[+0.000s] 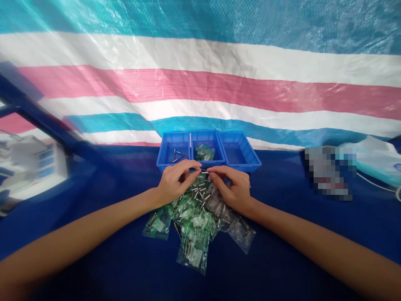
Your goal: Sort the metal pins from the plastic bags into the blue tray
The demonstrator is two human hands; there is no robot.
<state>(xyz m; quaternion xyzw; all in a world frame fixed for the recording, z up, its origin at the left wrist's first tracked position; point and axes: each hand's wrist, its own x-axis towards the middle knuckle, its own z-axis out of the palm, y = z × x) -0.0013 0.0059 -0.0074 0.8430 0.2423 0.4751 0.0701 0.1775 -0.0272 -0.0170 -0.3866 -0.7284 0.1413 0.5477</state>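
My left hand (177,182) and my right hand (232,188) meet over a heap of small clear plastic bags (196,221) holding metal pins and green parts. The fingertips of both hands pinch a thin metal pin (204,171) between them, just in front of the blue trays. Loose pins lie on the heap under my fingers. Behind my hands stand three joined blue plastic trays (208,161): the left one (171,165) holds a few metal pins, the middle one holds small green-tinted bags (203,152), and the right one (247,161) looks bare.
The work surface is a dark blue cloth (282,251). A striped teal, white and pink tarp (219,83) hangs behind. A blurred-out object (328,175) and a pale bag (376,161) sit at the right. A blue frame bar (37,113) crosses the left.
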